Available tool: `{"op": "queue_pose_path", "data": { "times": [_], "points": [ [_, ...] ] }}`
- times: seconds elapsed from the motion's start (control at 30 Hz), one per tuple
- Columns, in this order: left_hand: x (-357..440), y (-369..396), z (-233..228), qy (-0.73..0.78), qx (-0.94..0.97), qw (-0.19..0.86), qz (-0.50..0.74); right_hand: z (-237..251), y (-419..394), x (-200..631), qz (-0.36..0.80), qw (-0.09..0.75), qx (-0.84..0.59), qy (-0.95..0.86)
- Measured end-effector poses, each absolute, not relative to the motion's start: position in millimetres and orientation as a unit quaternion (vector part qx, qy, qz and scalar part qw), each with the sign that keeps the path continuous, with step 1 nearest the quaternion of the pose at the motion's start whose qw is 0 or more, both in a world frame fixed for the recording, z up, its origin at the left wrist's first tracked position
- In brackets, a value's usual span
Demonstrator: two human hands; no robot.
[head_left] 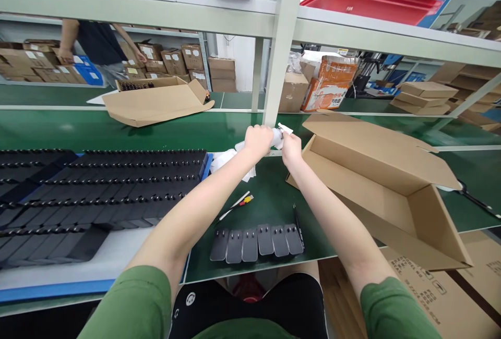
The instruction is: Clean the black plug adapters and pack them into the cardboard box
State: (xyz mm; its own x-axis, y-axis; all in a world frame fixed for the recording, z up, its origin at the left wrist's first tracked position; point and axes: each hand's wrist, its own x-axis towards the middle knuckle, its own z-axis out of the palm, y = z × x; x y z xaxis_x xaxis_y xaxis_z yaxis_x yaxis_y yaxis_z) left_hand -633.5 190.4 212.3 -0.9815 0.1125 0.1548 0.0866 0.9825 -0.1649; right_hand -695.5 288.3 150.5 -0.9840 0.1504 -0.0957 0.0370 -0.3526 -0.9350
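Head view: both arms reach forward over the green bench mat (274,198), and the hands meet far from the body, just in front of the white shelf post (276,68).
Left hand (258,141): closed in a fist around one end of a small white roll (277,137); knuckles up, fingers wrapped over it.
Right hand (291,148): closed too, pinching the other end of the roll, where a loose white tab (285,129) sticks up past the fingers.
Roll position: held above the bench between the two hands, which almost touch; only a short stretch of it shows between them.
Long axis: roughly left to right across the view, rising slightly toward the tab end.
Nearer hand: both are on it; the left covers more of its length, the right holds only the tip.
White sheets (227,160): flat on the bench just below and to the left of the left hand.
Open cardboard box (387,188): just right of the right forearm, its mouth turned toward the hands.
Grey plug parts (256,241): a short row near the bench's front edge, between the forearms, well apart from the hands.
Black trays of parts (102,193): rows filling the bench on the left.
Pen (235,207): lies slantwise near the left forearm.
Other person (97,41): stands at the far shelves among cartons, hands away from this bench.
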Motion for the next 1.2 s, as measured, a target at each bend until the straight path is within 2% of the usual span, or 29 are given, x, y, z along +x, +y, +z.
{"op": "queue_pose_path", "data": {
  "times": [0.3, 0.7, 1.0, 1.2],
  "points": [
    [-631, 192, 222, -0.991, -0.063, 0.071, 0.089, 153, 287, -688, 0.848, 0.013, -0.089, -0.522],
    [-623, 183, 236, -0.99, -0.071, 0.062, 0.1, 162, 276, -682, 0.908, -0.063, -0.147, -0.387],
    [-625, 186, 212, -0.993, -0.046, 0.107, 0.028, 173, 286, -685, 0.875, -0.012, -0.161, -0.456],
    [-628, 193, 202, -0.991, -0.002, 0.108, -0.082, 185, 303, -686, 0.821, 0.018, -0.109, -0.56]
  ]
}}
